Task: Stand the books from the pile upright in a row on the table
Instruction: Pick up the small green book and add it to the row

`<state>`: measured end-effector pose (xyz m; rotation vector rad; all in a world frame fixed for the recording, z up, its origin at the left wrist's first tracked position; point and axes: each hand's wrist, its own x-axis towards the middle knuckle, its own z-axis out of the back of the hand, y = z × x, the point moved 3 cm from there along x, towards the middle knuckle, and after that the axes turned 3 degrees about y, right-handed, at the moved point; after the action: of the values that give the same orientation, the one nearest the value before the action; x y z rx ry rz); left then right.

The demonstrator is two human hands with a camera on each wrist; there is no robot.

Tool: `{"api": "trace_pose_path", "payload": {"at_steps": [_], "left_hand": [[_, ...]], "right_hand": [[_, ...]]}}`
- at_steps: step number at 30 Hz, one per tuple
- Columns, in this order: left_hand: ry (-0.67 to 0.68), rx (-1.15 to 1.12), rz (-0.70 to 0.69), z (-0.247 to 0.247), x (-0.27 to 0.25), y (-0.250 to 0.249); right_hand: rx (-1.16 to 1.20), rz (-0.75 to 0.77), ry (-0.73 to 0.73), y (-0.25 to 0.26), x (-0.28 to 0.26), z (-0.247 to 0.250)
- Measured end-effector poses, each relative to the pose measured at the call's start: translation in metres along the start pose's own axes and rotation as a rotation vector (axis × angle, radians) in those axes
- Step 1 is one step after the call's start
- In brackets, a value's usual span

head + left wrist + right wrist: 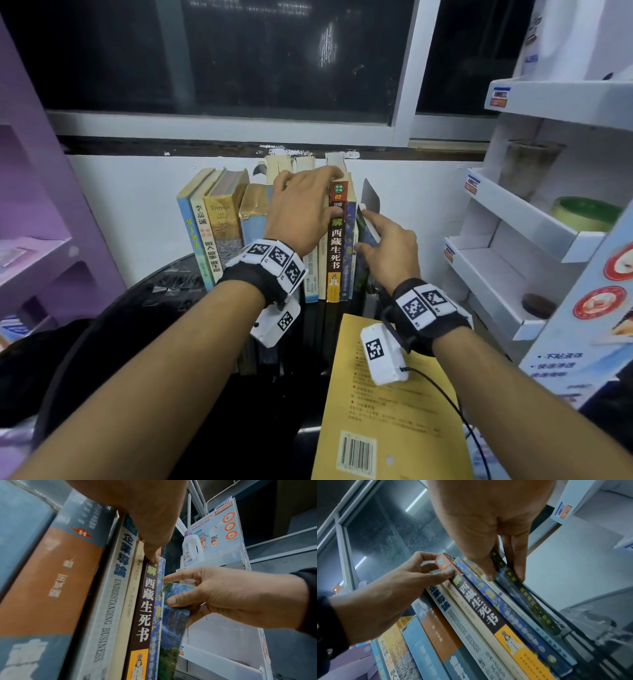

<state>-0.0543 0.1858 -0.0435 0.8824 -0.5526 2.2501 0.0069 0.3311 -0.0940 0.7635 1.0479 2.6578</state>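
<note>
Black table (144,308), upright book row (219,233), left hand (301,212) steadying brown-spined book (335,246), right hand (387,250) apparently pinching waterfall-cover book (173,622).

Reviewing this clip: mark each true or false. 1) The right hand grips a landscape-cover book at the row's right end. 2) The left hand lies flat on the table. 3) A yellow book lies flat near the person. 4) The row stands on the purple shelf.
1) True: the right hand grips the landscape-cover book.
2) False: the left hand holds the dark-spined book at its top.
3) True: the yellow book lies flat.
4) False: it stands on the black table.
</note>
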Motion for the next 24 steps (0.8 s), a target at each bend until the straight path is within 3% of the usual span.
{"api": "trace_pose_path", "payload": {"at_steps": [10, 19, 24], "left_hand": [[-0.026, 0.004, -0.018, -0.002, -0.002, 0.001], [-0.04, 0.018, -0.022, -0.003, -0.003, 0.003], [-0.038, 0.027, -0.024, -0.004, -0.003, 0.004]], "right_hand": [[0.091, -0.045, 0.125, -0.022, 0.007, -0.021], [0.176, -0.037, 0.124, -0.032, 0.009, -0.026], [0.188, -0.035, 0.237, -0.031, 0.014, -0.017]]}}
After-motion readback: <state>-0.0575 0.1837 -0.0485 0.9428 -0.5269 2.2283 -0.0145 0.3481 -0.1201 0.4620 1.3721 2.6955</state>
